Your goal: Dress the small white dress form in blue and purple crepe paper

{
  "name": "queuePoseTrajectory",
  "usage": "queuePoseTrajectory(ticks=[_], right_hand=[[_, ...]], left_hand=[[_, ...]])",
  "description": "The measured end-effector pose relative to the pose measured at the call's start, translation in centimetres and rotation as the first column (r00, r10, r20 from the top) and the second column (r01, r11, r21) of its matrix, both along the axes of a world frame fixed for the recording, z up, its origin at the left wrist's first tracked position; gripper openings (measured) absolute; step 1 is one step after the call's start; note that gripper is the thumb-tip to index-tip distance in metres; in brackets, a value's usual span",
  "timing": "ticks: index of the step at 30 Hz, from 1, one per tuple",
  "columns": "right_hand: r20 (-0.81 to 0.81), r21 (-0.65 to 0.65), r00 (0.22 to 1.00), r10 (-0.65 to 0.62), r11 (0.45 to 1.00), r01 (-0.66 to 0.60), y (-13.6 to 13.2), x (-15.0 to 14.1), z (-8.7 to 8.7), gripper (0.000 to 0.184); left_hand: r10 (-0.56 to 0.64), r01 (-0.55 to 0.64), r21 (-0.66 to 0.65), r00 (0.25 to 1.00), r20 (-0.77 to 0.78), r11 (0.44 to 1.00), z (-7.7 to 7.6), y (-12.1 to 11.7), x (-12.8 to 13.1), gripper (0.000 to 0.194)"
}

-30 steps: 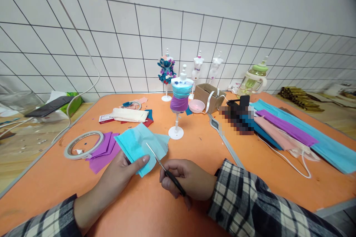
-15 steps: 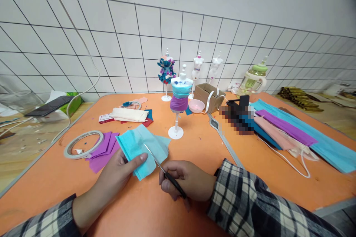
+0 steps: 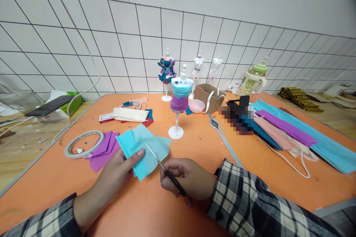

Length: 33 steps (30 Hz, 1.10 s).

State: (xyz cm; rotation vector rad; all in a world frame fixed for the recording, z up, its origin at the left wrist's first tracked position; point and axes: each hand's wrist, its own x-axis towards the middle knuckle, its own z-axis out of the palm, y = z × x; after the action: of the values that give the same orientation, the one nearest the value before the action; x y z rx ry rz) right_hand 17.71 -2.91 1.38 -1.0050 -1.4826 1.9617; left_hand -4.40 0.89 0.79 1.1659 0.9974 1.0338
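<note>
My left hand (image 3: 126, 164) pinches a light blue piece of thin fabric (image 3: 155, 142), thumb on top and the other fingers hidden below it. In my right hand (image 3: 186, 177) is a pair of scissors (image 3: 172, 181) with black handles. Their blades lie across the fabric, pointing up and left, and a cut edge runs beside them. Behind the fabric stands a small white mannequin (image 3: 182, 100) on a round base, wrapped in light blue above and purple below. Folded purple fabric pieces (image 3: 104, 150) lie left of my left hand.
A roll of tape (image 3: 69, 148) lies at the left, with a cream fabric bundle (image 3: 129, 114) behind. Further back stand more mannequins (image 3: 167, 70), a pink bowl (image 3: 196, 106) and a cardboard box (image 3: 213, 100). Fabric strips (image 3: 289, 127) and a bottle (image 3: 254, 79) are at the right.
My left thumb has slid slightly back toward the left on the fabric. The scissors and right hand have shifted a little to the right and up.
</note>
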Motion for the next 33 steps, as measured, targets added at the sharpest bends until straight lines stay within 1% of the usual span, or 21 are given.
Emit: queuePoseTrajectory(ticks=[3,7,12,19,22,25,29,33], right_hand=[[0.004,-0.012,1.0,0.02,1.0,-0.02,0.0,-0.01,-0.03,0.033],[-0.03,-0.025,0.998,0.052,0.998,-0.053,0.01,0.14,0.02,0.034],[0.0,-0.023,0.998,0.065,0.998,-0.065,-0.06,0.33,0.58,0.036],[0.011,-0.02,0.999,0.043,0.999,-0.043,-0.12,0.22,0.87,0.029],[0.005,-0.007,0.999,0.036,0.999,-0.036,-0.06,0.19,0.66,0.029],[-0.014,0.007,1.0,0.022,1.0,-0.022,0.01,0.18,0.39,0.03],[0.015,0.013,1.0,-0.001,1.0,0.0,0.05,0.12,0.09,0.036],[-0.021,-0.018,0.999,0.031,0.999,-0.032,0.02,0.13,0.05,0.042]], left_hand=[[0.002,-0.001,-0.017,1.0,0.023,1.0,0.03,0.05,-0.02,0.036],[0.007,-0.008,-0.019,1.0,-0.025,1.0,0.25,-0.14,0.06,0.04],[-0.019,0.017,-0.025,0.997,-0.079,1.0,0.24,-0.26,0.19,0.041],[-0.092,0.096,0.03,0.989,-0.118,0.995,-0.21,-0.12,-0.08,0.032],[-0.079,0.084,0.034,0.989,-0.122,0.996,-0.25,-0.17,-0.13,0.031],[-0.072,0.072,0.002,0.996,-0.061,0.997,-0.03,-0.28,-0.06,0.035],[-0.031,0.04,-0.094,0.995,0.094,0.995,0.53,-0.34,0.11,0.05],[-0.01,0.027,-0.147,0.993,0.116,0.989,0.63,-0.26,0.11,0.055]])
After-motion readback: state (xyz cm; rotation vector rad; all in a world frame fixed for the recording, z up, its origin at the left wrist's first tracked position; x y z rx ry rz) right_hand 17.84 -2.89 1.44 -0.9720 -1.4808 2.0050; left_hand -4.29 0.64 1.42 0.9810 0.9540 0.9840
